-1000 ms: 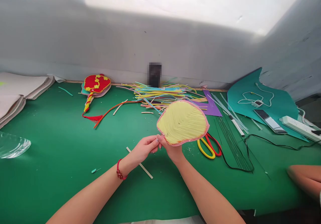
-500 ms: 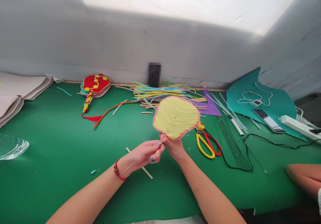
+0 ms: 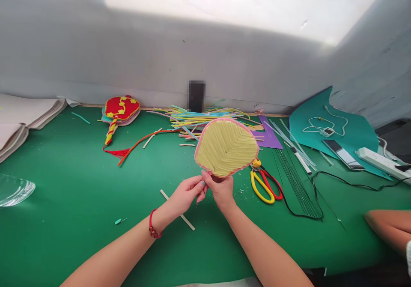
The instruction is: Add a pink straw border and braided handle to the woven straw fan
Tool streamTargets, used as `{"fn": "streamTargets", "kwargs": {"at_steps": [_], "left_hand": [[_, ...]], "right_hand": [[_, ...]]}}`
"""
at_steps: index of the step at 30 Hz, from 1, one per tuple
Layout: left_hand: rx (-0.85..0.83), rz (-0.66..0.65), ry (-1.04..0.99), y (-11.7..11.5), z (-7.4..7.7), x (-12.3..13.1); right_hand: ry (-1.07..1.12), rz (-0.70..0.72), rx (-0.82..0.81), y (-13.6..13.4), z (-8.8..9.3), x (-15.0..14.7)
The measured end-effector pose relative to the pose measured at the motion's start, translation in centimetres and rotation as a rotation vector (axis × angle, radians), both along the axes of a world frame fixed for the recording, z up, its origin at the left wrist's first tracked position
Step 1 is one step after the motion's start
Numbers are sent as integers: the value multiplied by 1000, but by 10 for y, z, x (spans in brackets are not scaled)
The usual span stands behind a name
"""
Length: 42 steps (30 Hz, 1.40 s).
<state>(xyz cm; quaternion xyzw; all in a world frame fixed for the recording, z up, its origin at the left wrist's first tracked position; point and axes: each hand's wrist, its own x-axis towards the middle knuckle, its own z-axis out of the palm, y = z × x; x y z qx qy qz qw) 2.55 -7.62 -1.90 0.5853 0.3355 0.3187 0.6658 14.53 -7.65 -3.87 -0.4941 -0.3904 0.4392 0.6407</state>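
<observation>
A leaf-shaped yellow fan [image 3: 226, 147] with a pink edge is held up over the green table [image 3: 96, 201]. My right hand [image 3: 222, 192] is closed on its lower edge, near the base. Beside it my left hand [image 3: 188, 192], with a red beaded bracelet at the wrist, pinches the fan's base; the fingertips of both hands meet there. Most of the base is hidden behind the fingers. Under my left hand lies a pale strip [image 3: 188, 222]. To the right of the fan are scissors [image 3: 263, 187] with yellow and red handles.
Colourful strips [image 3: 205, 116] are heaped against the wall. A red and yellow fan [image 3: 122, 108] with a tassel lies back left, a clear glass bowl [image 3: 16, 190] at far left. Thin green wires [image 3: 298, 188], a phone [image 3: 343, 154] and another person's arm [image 3: 390, 229] are on the right.
The fan has risen slightly and tilted a little. My left hand has turned over so that its back shows more, and its fingers have closed in toward the fan's base.
</observation>
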Motion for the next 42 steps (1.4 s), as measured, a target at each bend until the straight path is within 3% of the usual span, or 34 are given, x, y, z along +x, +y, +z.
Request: {"fn": "streamTargets", "kwargs": {"at_steps": [3,14,23,30,35,42], "left_hand": [[64,72,96,-1,-4,2],[82,168,100,4,-9,1],[337,249,336,-5,-2,-3],[372,366,366,-8,-4,-2],[241,275,284,-4,-4,-2],[-118,60,-86,5,1,-5]], "right_hand": [[-4,-45,-3,0,-2,-4],[177,199,-70,8,-15,-2],[-22,94,20,1,-5,-3],[-66,76,-5,0,-5,-8],[-64,164,11,2,-4,-5],[-89,310,42,-2,8,3]]}}
